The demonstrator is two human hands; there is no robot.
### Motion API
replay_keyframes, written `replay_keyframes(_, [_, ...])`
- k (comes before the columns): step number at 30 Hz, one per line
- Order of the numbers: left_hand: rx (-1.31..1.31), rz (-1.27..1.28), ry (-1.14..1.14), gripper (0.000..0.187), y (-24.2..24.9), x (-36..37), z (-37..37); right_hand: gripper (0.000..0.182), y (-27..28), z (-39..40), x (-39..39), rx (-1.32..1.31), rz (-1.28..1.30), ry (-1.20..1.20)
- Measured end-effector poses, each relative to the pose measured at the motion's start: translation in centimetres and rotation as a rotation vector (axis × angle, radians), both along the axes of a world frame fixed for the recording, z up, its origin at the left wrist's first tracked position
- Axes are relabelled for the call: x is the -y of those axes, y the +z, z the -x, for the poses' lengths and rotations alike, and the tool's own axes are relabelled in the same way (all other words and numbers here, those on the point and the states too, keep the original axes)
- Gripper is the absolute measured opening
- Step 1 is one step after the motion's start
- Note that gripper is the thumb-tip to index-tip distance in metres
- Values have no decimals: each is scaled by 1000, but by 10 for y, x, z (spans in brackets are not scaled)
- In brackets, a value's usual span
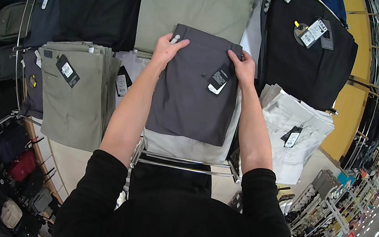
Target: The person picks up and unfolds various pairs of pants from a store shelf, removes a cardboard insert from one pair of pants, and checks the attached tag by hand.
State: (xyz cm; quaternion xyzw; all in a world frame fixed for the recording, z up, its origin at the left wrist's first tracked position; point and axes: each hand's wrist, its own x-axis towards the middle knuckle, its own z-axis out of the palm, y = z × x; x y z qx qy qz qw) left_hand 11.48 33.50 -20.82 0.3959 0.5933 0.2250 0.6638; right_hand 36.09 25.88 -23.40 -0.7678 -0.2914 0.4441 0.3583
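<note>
A folded pair of dark grey trousers lies in front of me on top of a white folded garment. My left hand grips its upper left corner, thumb on top, beside a pale security tag. At the upper right corner my right hand pinches the waistband edge in the same way. The fingers of both hands are partly hidden behind the cloth. A black price tag hangs on the trousers' right half. Above them lie folded olive-green trousers, partly covered by the grey pair's top edge.
Olive trousers are stacked at left, white trousers at right. Black trousers lie behind left, and another black pair behind right. A chrome rail runs along the display's front. Bags fill shelves at far left.
</note>
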Motion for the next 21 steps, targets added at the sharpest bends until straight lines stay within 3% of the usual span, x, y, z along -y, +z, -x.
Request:
replay_keyframes(2, [47,-133,22,40,-4,3,-1,54,1,-2,0,-98,-63,55])
replay_keyframes(5, [166,-250,158,36,-15,18,-3,50,14,5,-5,-293,-134,2])
replay_keyframes(9, [235,-165,233,36,-16,17,-2,46,10,8,-14,-334,-106,-53])
replay_keyframes(11, [114,-126,239,35,-17,10,-1,45,18,6,-18,-495,14,-29])
replay_keyframes(12, [113,-127,241,35,-15,8,0,45,27,7,-19,-495,14,-27])
replay_keyframes(14, [164,-149,157,34,-8,5,-1,42,49,8,-16,-233,-12,103])
replay_keyframes(17, [298,-207,218,32,16,12,-7,41,57,-1,-13,-367,-164,69])
replay_keyframes(19, [221,-255,240,36,10,7,-10,41,55,0,-19,-349,-203,74])
replay_keyframes(21, [144,-295,256,41,-7,1,-14,41,47,8,-28,-65,-237,17])
